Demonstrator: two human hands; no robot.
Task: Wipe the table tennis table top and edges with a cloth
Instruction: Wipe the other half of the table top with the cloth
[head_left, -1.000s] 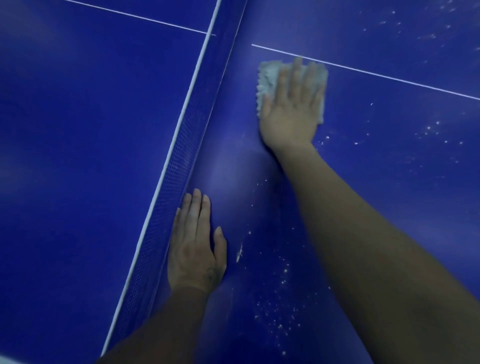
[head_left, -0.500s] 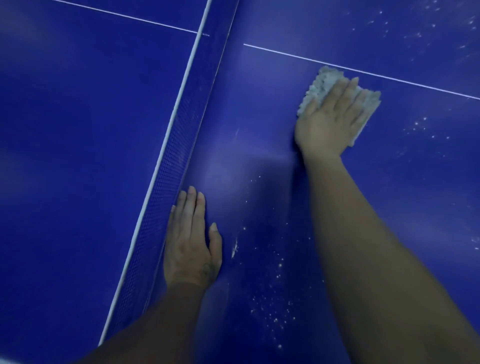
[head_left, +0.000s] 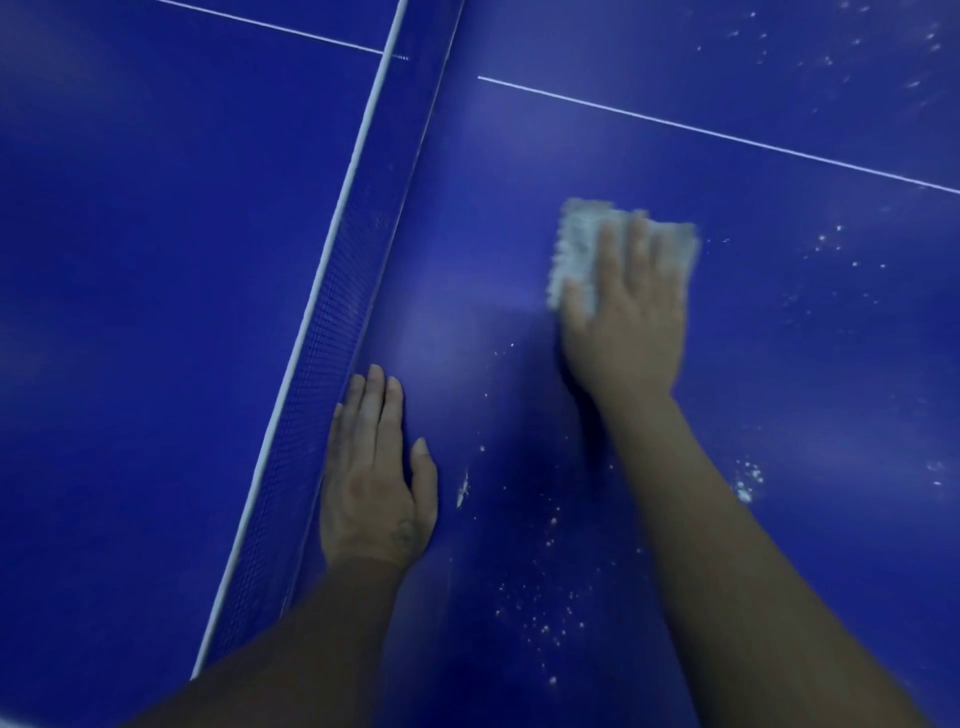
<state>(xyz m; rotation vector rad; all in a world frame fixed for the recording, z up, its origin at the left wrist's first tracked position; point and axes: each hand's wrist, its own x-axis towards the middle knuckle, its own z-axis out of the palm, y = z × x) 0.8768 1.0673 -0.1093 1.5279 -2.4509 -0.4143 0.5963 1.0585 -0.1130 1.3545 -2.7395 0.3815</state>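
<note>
Blue table (head_left: 156, 312): two flat hands, right hand (head_left: 626, 322) pressing one cloth (head_left: 576, 244).

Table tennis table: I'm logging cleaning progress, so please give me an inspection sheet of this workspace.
Surface: blue table top, white specks scattered on the half right of the net.
Job's things: pale cloth lies flat on the top, motion-blurred.
Clutter: nothing seen.
Grippers: right hand presses the cloth with straight fingers; left hand rests flat beside the net.
Cables: nothing seen.
Surroundings: nothing seen beyond the table.
</note>
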